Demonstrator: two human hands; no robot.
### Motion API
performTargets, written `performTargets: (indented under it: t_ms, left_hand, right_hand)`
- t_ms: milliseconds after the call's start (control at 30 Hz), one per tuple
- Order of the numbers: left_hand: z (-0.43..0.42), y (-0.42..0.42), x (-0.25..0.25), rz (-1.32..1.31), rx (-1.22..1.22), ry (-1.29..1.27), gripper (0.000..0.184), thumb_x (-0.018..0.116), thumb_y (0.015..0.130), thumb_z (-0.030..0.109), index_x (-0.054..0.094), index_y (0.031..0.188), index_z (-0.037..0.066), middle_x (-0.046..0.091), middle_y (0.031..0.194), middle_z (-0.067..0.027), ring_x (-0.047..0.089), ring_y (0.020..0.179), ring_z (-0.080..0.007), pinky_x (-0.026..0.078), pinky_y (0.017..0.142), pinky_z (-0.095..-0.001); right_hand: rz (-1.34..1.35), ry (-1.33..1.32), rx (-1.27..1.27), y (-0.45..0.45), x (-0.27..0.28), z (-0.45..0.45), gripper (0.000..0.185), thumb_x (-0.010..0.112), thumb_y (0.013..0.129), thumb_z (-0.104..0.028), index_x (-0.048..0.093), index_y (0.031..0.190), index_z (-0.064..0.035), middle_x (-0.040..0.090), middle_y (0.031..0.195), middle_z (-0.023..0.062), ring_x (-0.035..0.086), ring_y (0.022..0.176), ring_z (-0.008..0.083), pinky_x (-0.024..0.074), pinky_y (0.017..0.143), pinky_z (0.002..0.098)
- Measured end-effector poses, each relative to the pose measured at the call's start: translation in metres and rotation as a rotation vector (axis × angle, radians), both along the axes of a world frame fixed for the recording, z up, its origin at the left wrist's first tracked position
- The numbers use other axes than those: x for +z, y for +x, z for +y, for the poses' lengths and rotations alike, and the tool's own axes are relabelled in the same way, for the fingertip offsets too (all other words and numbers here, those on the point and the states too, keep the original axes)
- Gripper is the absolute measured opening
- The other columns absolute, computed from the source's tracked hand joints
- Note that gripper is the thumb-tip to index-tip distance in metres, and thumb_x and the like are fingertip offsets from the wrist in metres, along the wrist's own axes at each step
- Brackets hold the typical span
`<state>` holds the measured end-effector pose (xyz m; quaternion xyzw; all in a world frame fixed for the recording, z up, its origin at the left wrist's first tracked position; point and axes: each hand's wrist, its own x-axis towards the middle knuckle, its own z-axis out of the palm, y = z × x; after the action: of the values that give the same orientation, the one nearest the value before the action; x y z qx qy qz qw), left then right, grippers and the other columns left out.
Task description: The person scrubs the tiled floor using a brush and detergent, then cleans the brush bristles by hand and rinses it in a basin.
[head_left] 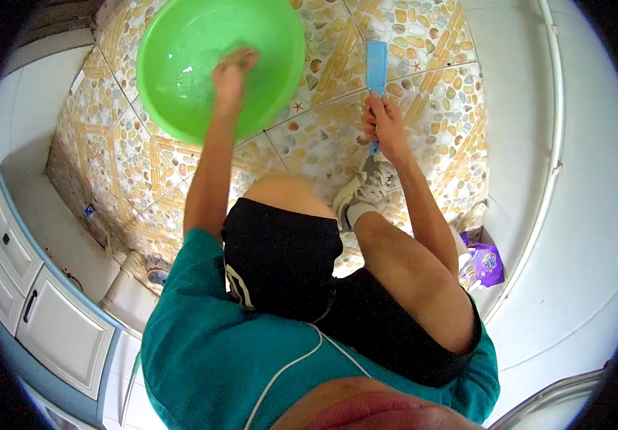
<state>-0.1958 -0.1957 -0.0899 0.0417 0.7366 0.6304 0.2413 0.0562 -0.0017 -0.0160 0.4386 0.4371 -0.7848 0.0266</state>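
A large round green basin (157, 86) stands on the floor at the upper left, with bright glints on its inside. Over the inside of the basin is my left hand (233, 72), its fingers curled inward but smeared by motion. Whether it holds anything cannot be made out. My right hand (384, 123) is wrapped round the handle of a light blue brush (376, 66), beside my shoe. The long flat head of the brush points away from me; no bristles show from this side.
Pebble-patterned tiles (323, 140) cover the floor. My shoe (366, 188) is planted near my right hand. A purple packet (485, 264) lies by the right wall, where a white pipe (554, 129) runs. White cabinets (65, 326) stand at the left.
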Motion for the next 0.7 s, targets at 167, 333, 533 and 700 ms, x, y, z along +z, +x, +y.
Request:
performTargets:
  t_ms: [167,333,533,700]
  left_hand:
    - [0.096,0.052,0.101,-0.301,0.01,0.54,0.022,0.047,0.094,0.009,0.061,0.099,-0.007,0.064,0.098,-0.0151,0.063,0.089,-0.0213,0.052,0.083,-0.0339]
    - [0.057,0.047,0.059,0.094,0.104,0.3,0.019,0.047,0.093,0.007,0.061,0.097,-0.005,0.064,0.098,-0.0141,0.062,0.086,-0.0185,0.051,0.08,-0.0325]
    - [-0.029,0.007,-0.032,0.146,0.302,-0.283,0.02,0.056,0.087,0.014,0.064,0.096,-0.002,0.065,0.094,-0.0116,0.061,0.084,-0.0209,0.049,0.077,-0.0332]
    - [-0.014,0.006,-0.015,0.09,0.37,-0.471,0.025,0.057,0.086,0.018,0.064,0.097,-0.003,0.066,0.095,-0.0131,0.061,0.084,-0.0211,0.047,0.078,-0.0317]
  right_hand:
    - [-0.032,0.014,-0.058,0.005,0.004,0.005,0.032,0.047,0.095,-0.038,0.043,0.077,-0.012,0.034,0.057,-0.0057,0.028,0.043,0.0042,0.0214,0.038,0.0208]
    - [-0.029,0.003,-0.102,0.008,0.009,0.014,0.032,0.046,0.096,-0.037,0.043,0.077,-0.0111,0.033,0.057,-0.0053,0.028,0.042,0.0045,0.0218,0.039,0.0212]
    - [-0.047,0.026,-0.028,0.005,-0.004,0.012,0.032,0.046,0.096,-0.036,0.043,0.077,-0.0107,0.033,0.056,-0.0048,0.028,0.042,0.005,0.022,0.038,0.0224]
    - [-0.138,0.03,0.074,0.002,0.021,0.014,0.03,0.045,0.097,-0.035,0.044,0.078,-0.0104,0.033,0.056,-0.0046,0.029,0.042,0.0053,0.0216,0.037,0.0228]
